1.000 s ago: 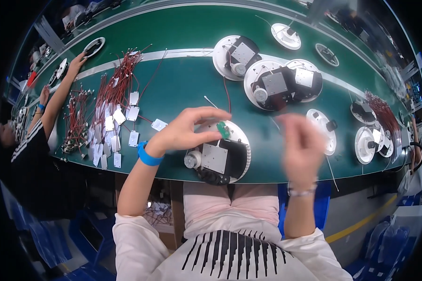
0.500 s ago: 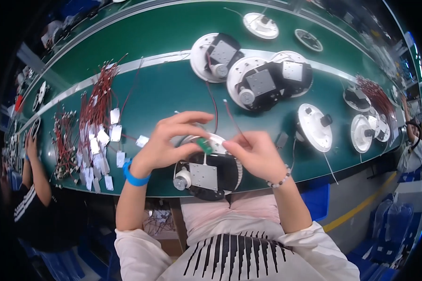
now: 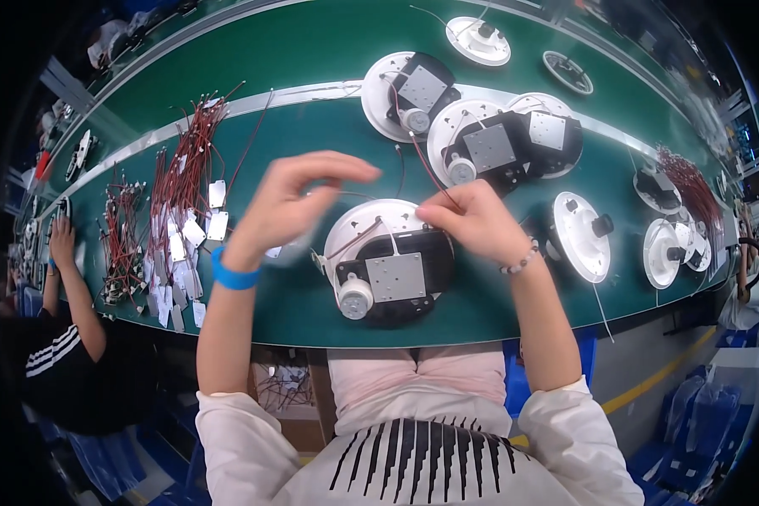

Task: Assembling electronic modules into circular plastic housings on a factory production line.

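Left hand [image 3: 291,207]: raised above the green bench [image 3: 295,325], thumb and fingers apart, nothing visible between them. Caution: if lowered carelessly, it could hook the thin lead [image 3: 351,245] on the work and strain its joint.

Round white unit [image 3: 356,226]: lies on the bench between the hands, near the front edge, with its motor [image 3: 355,299] at left and metal plate [image 3: 396,278] beside that. Caution: a push toward the body could tip it off the edge.

Right hand [image 3: 479,221]: thumb and finger together, clamped on a red wire [image 3: 430,167] near the unit's upper right rim; contact with the rim cannot be told. Caution: the wire reaches up toward the farther unit [image 3: 379,93]; a sharp pull could snag it there.

Surroundings: a co-worker's hand [image 3: 61,240], well apart; heaped wires [image 3: 198,135] with pale plates [image 3: 218,194]; overlapping units [image 3: 447,135], obstructing forward reach; a white disc [image 3: 575,240], limiting rightward travel, its cable [image 3: 604,312] trailing past the front edge; a second wire bundle [image 3: 687,181].
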`<state>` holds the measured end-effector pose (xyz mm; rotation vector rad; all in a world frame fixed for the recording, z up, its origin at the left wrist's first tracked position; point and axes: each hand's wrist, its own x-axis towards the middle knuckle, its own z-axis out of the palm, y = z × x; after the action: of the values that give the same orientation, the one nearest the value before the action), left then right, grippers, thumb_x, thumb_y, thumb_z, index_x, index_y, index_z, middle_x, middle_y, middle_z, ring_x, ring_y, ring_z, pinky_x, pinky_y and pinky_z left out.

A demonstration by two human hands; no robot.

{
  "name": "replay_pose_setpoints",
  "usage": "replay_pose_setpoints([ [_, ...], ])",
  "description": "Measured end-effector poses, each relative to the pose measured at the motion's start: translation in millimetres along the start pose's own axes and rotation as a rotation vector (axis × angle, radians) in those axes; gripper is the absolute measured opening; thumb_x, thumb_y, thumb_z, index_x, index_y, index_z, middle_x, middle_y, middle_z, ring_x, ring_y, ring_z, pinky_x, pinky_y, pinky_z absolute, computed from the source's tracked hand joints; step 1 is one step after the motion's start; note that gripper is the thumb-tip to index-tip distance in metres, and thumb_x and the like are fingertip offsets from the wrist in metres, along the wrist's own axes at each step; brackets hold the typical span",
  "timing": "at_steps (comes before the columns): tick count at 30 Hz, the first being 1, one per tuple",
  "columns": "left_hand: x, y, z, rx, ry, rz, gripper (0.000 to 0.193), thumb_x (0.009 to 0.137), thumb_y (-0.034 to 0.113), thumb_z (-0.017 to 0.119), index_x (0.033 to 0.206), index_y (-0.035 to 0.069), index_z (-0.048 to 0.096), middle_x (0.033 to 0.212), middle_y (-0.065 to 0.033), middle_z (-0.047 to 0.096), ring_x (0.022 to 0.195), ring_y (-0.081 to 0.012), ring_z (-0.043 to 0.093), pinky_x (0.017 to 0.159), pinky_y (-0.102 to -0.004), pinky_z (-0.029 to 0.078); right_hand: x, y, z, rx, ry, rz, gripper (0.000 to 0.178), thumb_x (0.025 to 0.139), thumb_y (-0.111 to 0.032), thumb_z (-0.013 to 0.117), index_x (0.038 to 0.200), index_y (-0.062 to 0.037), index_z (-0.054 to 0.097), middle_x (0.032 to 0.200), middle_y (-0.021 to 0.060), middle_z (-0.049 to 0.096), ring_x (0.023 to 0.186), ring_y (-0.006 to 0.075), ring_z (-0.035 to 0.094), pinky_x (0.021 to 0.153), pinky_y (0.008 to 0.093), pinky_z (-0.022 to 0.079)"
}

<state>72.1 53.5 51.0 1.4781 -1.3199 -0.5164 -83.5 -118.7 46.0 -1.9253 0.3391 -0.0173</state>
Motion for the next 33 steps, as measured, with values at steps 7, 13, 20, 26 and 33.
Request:
replay_pose_setpoints([
  [7,0,-27,22,-0.240,-0.230,-0.108,0.021,0.077,0.009,0.048,0.092,-0.002,0.059,0.095,-0.0108,0.059,0.087,-0.0178,0.054,0.081,-0.0306,0.040,-1,-1,2,-0.017,-0.055,-0.094,0.016,0.073,-0.011,0.061,0.078,0.0041,0.063,0.060,0.0022,0.058,0.055,0.0046,0.049,0.049,0.0186,0.039],
  [13,-2,-35,32,-0.326,-0.108,0.058,0.018,0.076,0.013,0.045,0.073,-0.003,0.054,0.084,-0.0119,0.058,0.073,-0.0152,0.052,0.068,-0.0260,0.040,4,-2,1,0.042,-0.037,-0.107,0.015,0.073,-0.009,0.061,0.079,0.0042,0.063,0.063,0.0041,0.059,0.057,0.0049,0.051,0.052,0.0182,0.041],
  [20,-12,-29,27,-0.112,-0.032,-0.067,0.016,0.076,0.011,0.044,0.070,-0.002,0.051,0.053,-0.0051,0.047,0.049,-0.0087,0.040,0.045,-0.0231,0.032,-18,-25,1,-0.401,0.397,-0.438,0.015,0.073,-0.007,0.059,0.085,0.0025,0.060,0.063,0.0054,0.054,0.053,0.0090,0.046,0.050,0.0216,0.039],
  [26,-12,-20,28,-0.031,-0.017,-0.094,0.015,0.076,0.010,0.045,0.068,-0.002,0.050,0.049,-0.0065,0.040,0.045,-0.0091,0.035,0.042,-0.0257,0.029,-38,-62,2,-0.471,0.360,-0.478,0.005,0.068,-0.002,0.062,0.071,0.0008,0.060,0.053,0.0029,0.047,0.044,0.0075,0.038,0.040,0.0204,0.027],
  [33,-14,-10,28,-0.027,-0.022,-0.158,0.018,0.078,0.013,0.045,0.071,-0.003,0.050,0.050,-0.0080,0.041,0.046,-0.0095,0.036,0.043,-0.0265,0.030,-30,-69,18,-0.351,0.281,-0.531,0.004,0.064,-0.002,0.065,0.065,-0.0028,0.061,0.048,0.0008,0.042,0.040,0.0076,0.034,0.038,0.0221,0.023],
])
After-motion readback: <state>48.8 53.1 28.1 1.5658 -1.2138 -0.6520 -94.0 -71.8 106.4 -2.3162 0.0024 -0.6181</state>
